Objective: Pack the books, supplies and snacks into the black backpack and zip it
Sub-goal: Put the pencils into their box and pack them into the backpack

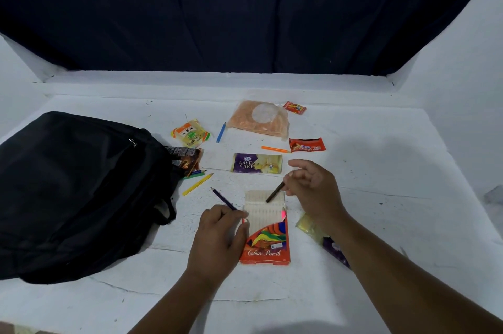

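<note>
The black backpack (76,192) lies on the left of the white table. An orange colour pencil box (268,233) lies open in front of me, with a pink pencil (283,214) in its tray. My left hand (220,235) rests at the box's left edge and holds a purple pencil (223,198). My right hand (313,186) pinches a dark brown pencil (275,192) over the box's flap. Loose pencils lie about: a yellow pencil (197,184), a blue pencil (221,132), an orange pencil (275,149) and a green pencil (193,175).
Snacks lie scattered: a purple Layer Cake pack (257,163), a yellow packet (190,133), a clear bag of orange snack (260,119), two red wrappers (306,144) (294,107), a brown wrapper (187,158) by the backpack, and a purple pack (333,249) under my right forearm. A dark curtain hangs behind.
</note>
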Demonstrator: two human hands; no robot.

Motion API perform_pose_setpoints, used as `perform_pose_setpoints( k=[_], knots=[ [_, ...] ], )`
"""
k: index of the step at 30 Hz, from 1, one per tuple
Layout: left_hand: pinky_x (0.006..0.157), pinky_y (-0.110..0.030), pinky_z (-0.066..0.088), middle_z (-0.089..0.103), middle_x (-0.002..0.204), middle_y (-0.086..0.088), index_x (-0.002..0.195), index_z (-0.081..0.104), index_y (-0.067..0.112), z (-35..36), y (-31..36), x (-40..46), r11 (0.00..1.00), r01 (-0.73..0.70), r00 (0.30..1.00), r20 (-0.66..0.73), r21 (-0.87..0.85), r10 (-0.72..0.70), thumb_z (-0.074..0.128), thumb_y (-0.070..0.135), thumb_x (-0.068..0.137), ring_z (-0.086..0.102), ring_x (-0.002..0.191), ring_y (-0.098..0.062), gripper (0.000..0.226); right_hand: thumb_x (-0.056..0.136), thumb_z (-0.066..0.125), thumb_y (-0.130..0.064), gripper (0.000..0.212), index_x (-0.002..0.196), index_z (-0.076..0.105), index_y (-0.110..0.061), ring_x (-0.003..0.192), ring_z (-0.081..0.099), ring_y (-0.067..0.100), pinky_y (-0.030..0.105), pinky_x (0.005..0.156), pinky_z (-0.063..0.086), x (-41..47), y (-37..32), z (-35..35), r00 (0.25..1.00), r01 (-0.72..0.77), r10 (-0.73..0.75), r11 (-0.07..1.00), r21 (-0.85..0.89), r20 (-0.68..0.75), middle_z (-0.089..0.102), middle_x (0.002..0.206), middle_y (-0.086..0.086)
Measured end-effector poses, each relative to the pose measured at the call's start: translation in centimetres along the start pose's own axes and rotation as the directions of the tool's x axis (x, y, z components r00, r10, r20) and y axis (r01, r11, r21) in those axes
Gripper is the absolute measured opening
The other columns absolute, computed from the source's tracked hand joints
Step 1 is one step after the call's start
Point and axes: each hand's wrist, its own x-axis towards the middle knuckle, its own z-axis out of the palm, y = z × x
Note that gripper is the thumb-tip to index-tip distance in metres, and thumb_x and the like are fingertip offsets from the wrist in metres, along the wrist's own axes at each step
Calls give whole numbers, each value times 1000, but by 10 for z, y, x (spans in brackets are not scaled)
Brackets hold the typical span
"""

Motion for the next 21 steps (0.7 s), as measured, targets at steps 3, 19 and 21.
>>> perform_pose_setpoints(
  k=[3,19,21],
  knots=[
    [80,-22,48,63,106,9,115,70,25,0,1,1,1000,-7,1000,-1,11,7,54,46,93,54,102,-10,35,86,75,-24,26,109,62,-24,74,72,7,18,62,57,0,4,6,998,-37,40,996,-84,40,74,96,-9],
    [79,-18,43,63,106,8,112,71,25,2,3,-2,999,-7,1000,-15,54,8,44,52,94,53,100,-8,42,86,73,-38,31,112,72,-23,83,58,3,6,68,43,-5,26,1,958,203,-55,822,-531,281,66,121,-8],
    [79,-19,44,62,105,9,112,71,25,1,4,-2,999,-5,1000,-21,50,6,40,54,93,53,100,-8,47,84,75,-39,28,108,74,-23,86,58,5,8,72,47,-5,26,0,950,217,-54,822,-527,306,65,122,-8]
  ],
)
